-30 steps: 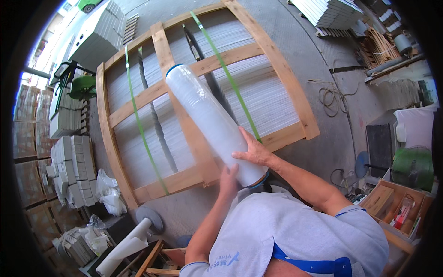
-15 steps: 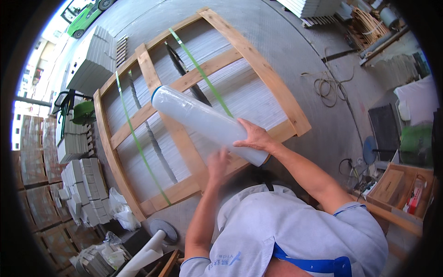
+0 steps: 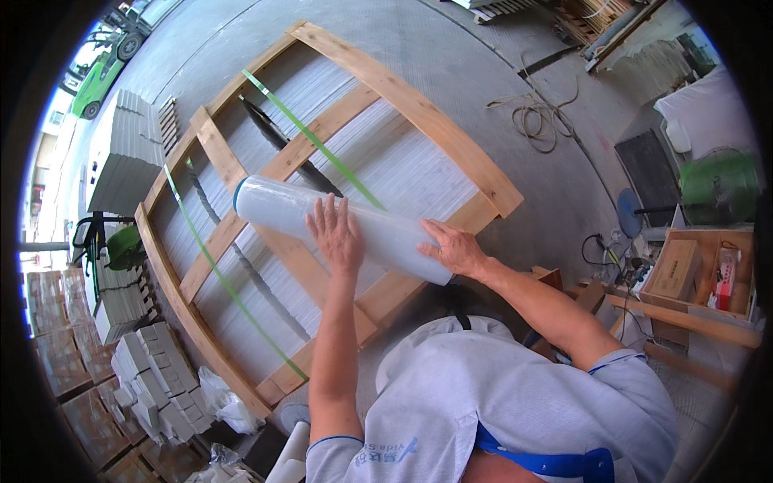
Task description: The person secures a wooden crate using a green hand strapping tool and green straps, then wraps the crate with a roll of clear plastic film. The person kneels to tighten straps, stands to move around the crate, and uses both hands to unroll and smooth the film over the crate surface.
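A thick roll of clear stretch film (image 3: 374,229) lies slantwise over a wooden crate frame (image 3: 419,105), a blue core edge showing at its far left end. My left hand (image 3: 338,233) rests on the middle of the roll, its fingers stretched out flat. At the near right end, my right hand (image 3: 455,249) grips the roll, with part of the fingers hidden. Whether the roll touches the wood or is held just above it, I cannot tell. Pale stacked sheets (image 3: 403,161) fill the frame, and a green strap (image 3: 314,141) runs across beneath the roll.
At the left stand stacks of grey-white slabs (image 3: 125,153) and small blocks (image 3: 157,382). A green forklift (image 3: 97,84) is at the far left. A coiled rope (image 3: 543,121) lies on the floor to the right. Nearer right is a wooden tool box (image 3: 700,274).
My left hand has moved up and left from beside the roll's near end and now lies flat on its middle. My right hand stays at the near end. The view has shifted.
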A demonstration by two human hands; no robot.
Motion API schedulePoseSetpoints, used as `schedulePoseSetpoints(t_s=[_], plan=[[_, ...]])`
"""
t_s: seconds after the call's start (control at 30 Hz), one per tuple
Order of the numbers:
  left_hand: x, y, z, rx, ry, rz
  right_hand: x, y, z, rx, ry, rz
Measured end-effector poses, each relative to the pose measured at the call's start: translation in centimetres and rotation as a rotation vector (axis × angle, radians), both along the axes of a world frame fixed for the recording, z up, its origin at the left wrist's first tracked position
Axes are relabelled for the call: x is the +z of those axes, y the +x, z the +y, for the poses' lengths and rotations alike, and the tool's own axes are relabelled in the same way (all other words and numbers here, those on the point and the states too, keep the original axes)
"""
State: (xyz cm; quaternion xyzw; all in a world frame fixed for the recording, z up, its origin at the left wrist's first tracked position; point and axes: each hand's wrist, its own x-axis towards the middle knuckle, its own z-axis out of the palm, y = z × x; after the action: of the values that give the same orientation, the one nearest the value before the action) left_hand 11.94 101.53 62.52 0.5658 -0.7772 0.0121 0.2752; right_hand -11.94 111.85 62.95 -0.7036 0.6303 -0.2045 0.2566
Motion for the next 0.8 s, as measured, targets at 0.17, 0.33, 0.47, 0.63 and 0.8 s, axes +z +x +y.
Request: schedulePoseSetpoints(t_s=[0.17, 0.33, 0.47, 0.63, 0.8], plan=[[0.0, -0.6, -0.8, -0.008, 0.013, 0.016, 0.5, -0.2, -1.3, -0.134, 0.021, -0.135], [0.0, -0.9, -1.0, -0.005, -0.013, 0.027, 1.0, -0.6, -3.4, -0.159, 0.194, 0.090], [-0.2, -0.3, -0.6, -0.017, -0.019, 0.015, 1.5, 0.6, -4.7, -0.338, 0.239, 0.090], [-0.2, 0.0, -0.4, -0.038, -0.032, 0.056, 2.1, 3.3, -3.9, -0.276, 0.200, 0.069], [-0.1, -0.2, -0.7, -0.051, -0.023, 0.078, 1.2, 2.4, -5.2, -0.212, 0.200, 0.179]])
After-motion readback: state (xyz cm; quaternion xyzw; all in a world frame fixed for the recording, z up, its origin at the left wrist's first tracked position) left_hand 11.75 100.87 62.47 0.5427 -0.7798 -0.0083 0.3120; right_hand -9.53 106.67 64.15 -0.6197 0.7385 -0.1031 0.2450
